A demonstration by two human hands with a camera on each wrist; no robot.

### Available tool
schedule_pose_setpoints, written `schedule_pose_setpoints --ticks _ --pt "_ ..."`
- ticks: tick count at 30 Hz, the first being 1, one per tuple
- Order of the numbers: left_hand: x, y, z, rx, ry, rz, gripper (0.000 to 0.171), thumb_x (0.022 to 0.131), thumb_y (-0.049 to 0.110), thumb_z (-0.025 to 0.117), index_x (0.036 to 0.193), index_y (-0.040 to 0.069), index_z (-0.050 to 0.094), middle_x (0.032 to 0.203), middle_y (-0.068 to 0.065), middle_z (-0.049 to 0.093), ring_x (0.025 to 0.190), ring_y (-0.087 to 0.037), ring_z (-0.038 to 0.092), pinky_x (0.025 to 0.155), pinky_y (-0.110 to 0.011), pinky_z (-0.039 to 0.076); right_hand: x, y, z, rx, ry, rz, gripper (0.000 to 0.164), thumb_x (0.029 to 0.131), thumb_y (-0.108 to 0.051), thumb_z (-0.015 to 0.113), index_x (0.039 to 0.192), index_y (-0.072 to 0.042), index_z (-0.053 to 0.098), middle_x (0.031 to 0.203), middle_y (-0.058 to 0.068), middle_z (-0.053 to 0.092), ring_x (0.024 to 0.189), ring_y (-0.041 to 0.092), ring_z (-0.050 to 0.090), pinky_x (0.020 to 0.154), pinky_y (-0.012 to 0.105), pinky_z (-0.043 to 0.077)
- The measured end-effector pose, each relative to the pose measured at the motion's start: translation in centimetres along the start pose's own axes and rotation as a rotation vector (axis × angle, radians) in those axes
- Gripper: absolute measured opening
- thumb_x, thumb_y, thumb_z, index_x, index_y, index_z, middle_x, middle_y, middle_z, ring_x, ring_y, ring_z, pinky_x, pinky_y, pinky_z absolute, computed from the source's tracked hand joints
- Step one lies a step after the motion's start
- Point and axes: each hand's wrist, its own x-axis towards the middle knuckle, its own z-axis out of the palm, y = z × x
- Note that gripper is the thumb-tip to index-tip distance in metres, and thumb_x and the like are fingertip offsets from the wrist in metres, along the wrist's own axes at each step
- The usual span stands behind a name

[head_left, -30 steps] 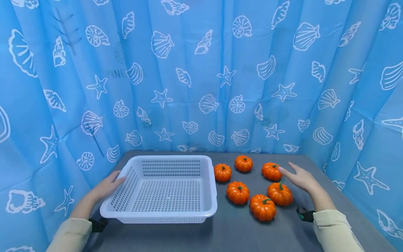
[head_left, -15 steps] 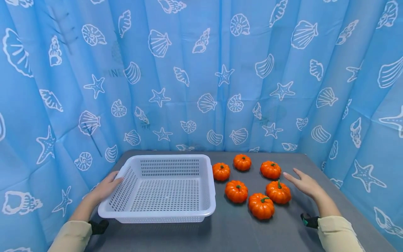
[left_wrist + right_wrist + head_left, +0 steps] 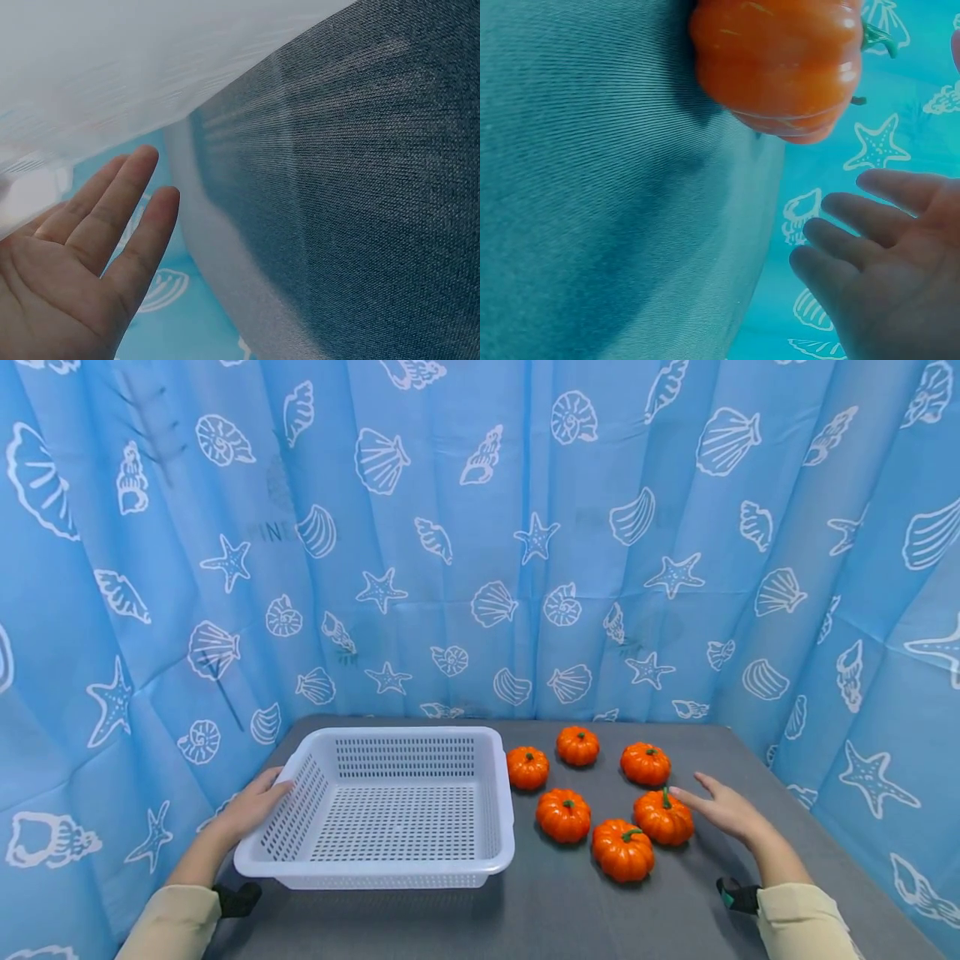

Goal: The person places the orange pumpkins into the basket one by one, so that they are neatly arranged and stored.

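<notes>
A white perforated plastic basket (image 3: 397,818) stands on the left of the grey table. My left hand (image 3: 257,806) holds its left rim, thumb over the top and the other fingers outside below it; in the left wrist view those fingers (image 3: 112,214) look fairly straight under the pale basket wall. Several small orange pumpkins with green stems lie right of the basket. Closest to my right hand (image 3: 726,810) is the right-hand pumpkin (image 3: 663,820); the thumb reaches its edge in the head view, and contact is unclear. In the right wrist view the fingers (image 3: 855,251) are spread, holding nothing.
Other pumpkins sit at the front (image 3: 622,852), in the middle (image 3: 563,816), beside the basket (image 3: 527,768) and toward the back (image 3: 577,747). A blue shell-print curtain (image 3: 450,568) hangs behind the grey table (image 3: 555,918) and at its sides.
My right hand has drawn back from the rear right pumpkin and come down beside the right-hand one. The left hand stays on the basket rim. The head view has shifted slightly.
</notes>
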Motion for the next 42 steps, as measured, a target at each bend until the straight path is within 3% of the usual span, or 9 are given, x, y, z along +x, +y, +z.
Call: schedule_pose_setpoints --ticks 10,22,42 --pt "-0.1 0.1 0.0 -0.010 -0.003 -0.005 0.060 0.103 0.037 0.033 0.148 0.005 0.011 0.112 -0.026 0.061 0.079 -0.030 0.071 0.063 -0.042 0.059 0.1 0.4 0.8 0.001 -0.030 -0.051 0.098 0.091 -0.058 0.046 0.142 0.018 0.013 0.142 0.045 0.014 0.129 0.061 0.019 0.100 0.070 0.028" --pt "-0.2 0.5 -0.1 0.013 -0.010 0.008 0.057 0.103 0.035 0.032 0.147 0.003 0.014 0.109 -0.025 0.062 0.078 -0.030 0.071 0.062 -0.041 0.059 0.3 0.4 1.6 0.022 -0.068 -0.025 0.099 0.090 -0.058 0.048 0.142 0.018 0.012 0.141 0.046 0.015 0.128 0.060 0.022 0.100 0.070 0.029" --pt "-0.3 0.4 0.1 -0.002 -0.020 -0.005 0.056 0.104 0.034 0.032 0.148 0.006 0.013 0.110 -0.025 0.062 0.078 -0.031 0.071 0.061 -0.043 0.059 0.7 1.5 2.7 0.054 -0.089 -0.069 0.098 0.089 -0.054 0.052 0.141 0.019 0.012 0.141 0.045 0.018 0.125 0.059 0.027 0.099 0.069 0.031"
